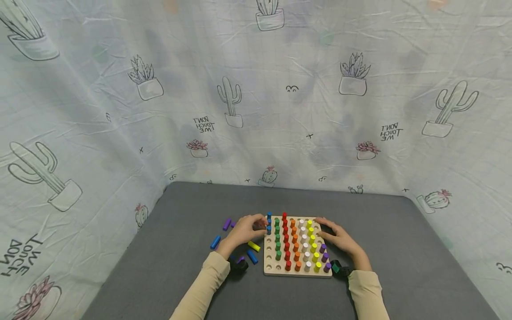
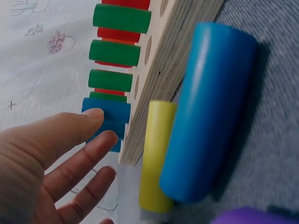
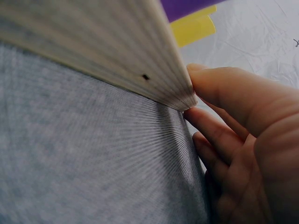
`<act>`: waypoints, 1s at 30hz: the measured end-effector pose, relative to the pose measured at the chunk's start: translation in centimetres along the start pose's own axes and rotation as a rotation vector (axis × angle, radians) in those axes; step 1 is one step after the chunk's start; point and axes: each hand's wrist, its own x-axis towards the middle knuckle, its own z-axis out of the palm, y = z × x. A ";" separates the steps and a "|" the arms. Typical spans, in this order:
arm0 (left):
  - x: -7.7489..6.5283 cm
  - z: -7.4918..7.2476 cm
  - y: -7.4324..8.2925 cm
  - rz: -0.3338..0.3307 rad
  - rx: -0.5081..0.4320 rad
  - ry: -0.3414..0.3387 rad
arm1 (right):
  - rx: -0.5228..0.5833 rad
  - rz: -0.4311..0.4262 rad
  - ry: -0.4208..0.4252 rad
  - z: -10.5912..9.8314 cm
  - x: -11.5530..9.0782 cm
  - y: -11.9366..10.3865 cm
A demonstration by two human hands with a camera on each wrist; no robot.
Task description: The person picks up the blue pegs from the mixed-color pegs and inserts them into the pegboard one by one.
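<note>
A light wooden pegboard [image 1: 273,272] bears rows of coloured pegs. My left hand [image 1: 242,230] is at its far left corner, beside the blue pegs [image 1: 269,230] standing there. In the left wrist view the thumb tip overlaps the nearer blue peg [image 2: 110,109], while the index finger [image 2: 93,151] lies apart from the thumb, just below. My right hand [image 1: 341,238] rests at the board's far right corner, fingers extended. From the right wrist, the thumb [image 3: 215,84] and fingertips touch the board's edge [image 3: 140,70], holding no peg.
Left of the board, loose on the grey table [image 1: 140,266], lie a yellow peg [image 1: 254,246], blue pegs [image 1: 252,256] and purple pegs [image 1: 226,224]. Black wrist devices [image 1: 239,268] are on both wrists. A cactus-print curtain [image 1: 256,111] hangs behind the table.
</note>
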 end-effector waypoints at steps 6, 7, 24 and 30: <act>-0.5 -0.4 -0.2 -0.024 0.024 0.006 | 0.012 -0.003 -0.003 0.0 -0.1 0.0; -0.6 -0.5 -0.2 -0.020 0.026 0.008 | 0.013 -0.002 -0.004 -0.1 -0.1 0.1; -2.3 -2.0 -1.5 0.005 0.036 0.065 | 0.021 -0.034 -0.007 -0.1 -0.2 0.2; -3.0 -2.7 -1.9 0.007 0.024 0.088 | 0.016 -0.041 -0.007 -0.1 -0.2 0.2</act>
